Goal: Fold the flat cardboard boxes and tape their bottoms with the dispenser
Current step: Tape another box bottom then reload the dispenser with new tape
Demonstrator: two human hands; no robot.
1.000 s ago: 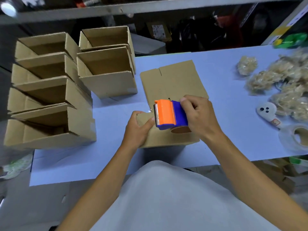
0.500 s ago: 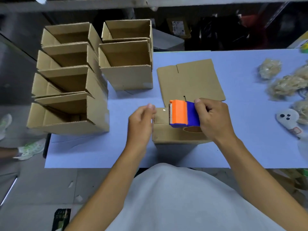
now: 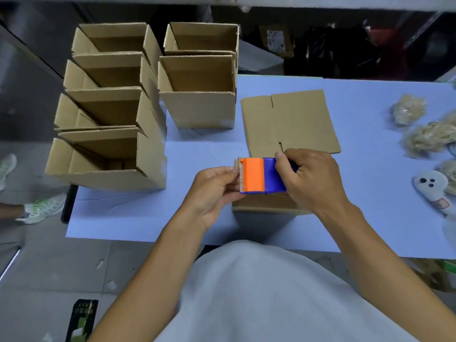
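My right hand (image 3: 311, 180) grips the orange and blue tape dispenser (image 3: 261, 175) above a folded cardboard box (image 3: 265, 204) that stands bottom-up near the table's front edge. At the dispenser's toothed left end my left hand (image 3: 214, 191) pinches the tape end with curled fingers. A flat unfolded cardboard box (image 3: 291, 120) lies on the table just behind the hands. Much of the folded box's top is hidden by the dispenser and my hands.
Several open folded boxes (image 3: 108, 119) stand stacked at the table's left, two more (image 3: 199, 95) behind them. The light blue table (image 3: 370, 193) holds straw-coloured bundles (image 3: 429, 137) and a white ghost-shaped item (image 3: 430, 185) at the right. A person's shoe (image 3: 44, 208) is on the floor at left.
My left hand left the box's left edge and rose to the dispenser's blade end, where it now pinches the tape. The dispenser stayed over the box. The camera view shifted left.
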